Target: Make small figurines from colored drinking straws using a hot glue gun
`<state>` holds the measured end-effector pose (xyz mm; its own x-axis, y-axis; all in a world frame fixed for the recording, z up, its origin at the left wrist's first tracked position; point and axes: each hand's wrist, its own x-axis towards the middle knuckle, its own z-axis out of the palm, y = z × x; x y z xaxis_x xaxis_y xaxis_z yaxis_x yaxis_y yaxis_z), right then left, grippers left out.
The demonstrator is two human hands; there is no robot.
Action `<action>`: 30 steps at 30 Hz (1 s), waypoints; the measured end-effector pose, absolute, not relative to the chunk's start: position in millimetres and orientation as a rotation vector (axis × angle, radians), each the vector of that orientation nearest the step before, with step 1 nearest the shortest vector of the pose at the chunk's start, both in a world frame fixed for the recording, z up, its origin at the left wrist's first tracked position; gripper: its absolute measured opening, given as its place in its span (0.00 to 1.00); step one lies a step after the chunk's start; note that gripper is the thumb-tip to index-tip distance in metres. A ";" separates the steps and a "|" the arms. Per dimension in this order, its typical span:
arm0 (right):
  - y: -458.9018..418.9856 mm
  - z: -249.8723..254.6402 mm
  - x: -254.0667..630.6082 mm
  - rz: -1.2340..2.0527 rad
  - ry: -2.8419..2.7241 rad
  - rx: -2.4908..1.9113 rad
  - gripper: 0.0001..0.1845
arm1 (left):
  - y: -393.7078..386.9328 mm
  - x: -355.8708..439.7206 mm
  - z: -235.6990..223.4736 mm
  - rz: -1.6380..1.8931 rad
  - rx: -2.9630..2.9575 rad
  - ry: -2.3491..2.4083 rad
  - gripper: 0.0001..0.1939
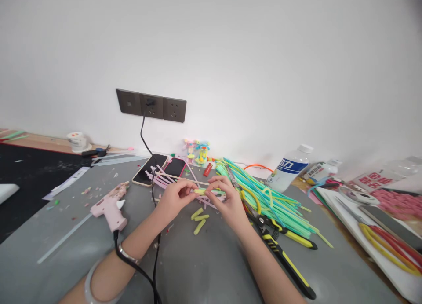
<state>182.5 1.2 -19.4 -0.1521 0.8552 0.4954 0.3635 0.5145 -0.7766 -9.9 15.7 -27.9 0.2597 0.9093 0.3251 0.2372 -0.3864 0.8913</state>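
Observation:
Between my two hands is a short yellow fuzzy piece, a bit of pipe cleaner (199,191), pinched at both ends. My left hand (176,198) closes its thumb and fingers on the left end. At the other end, the fingertips of my right hand (227,200) are pinched too. Just below lie several short yellow-green folded pipe cleaner pieces (199,227) on the grey table mat (198,269). Behind my hands, pink pipe cleaners (160,178) are loosely heaped, partly hidden by my fingers.
A pink glue gun (110,207) lies left, its black cord (154,251) crossing my left forearm. Green pipe cleaners (280,207) and yellow-black pliers (286,260) lie right. Phones (150,170), two small figures (197,152) and a water bottle (286,168) stand or lie toward the wall.

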 end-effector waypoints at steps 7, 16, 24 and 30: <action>2.4 -21.1 182.9 0.693 -1.575 -1.023 0.10 | 15.9 -11.6 -28.6 1.246 1.851 1.010 0.04; -4.0 -16.1 176.0 1.301 -1.443 -0.959 0.19 | 11.9 -13.7 -24.5 1.349 1.982 0.949 0.03; -4.9 -16.6 175.2 1.305 -1.417 -0.937 0.17 | 10.7 -13.3 -23.0 1.373 2.008 0.920 0.05; -4.8 -17.4 176.1 1.298 -1.388 -0.930 0.16 | 9.1 -13.1 -20.8 1.404 2.028 0.910 0.04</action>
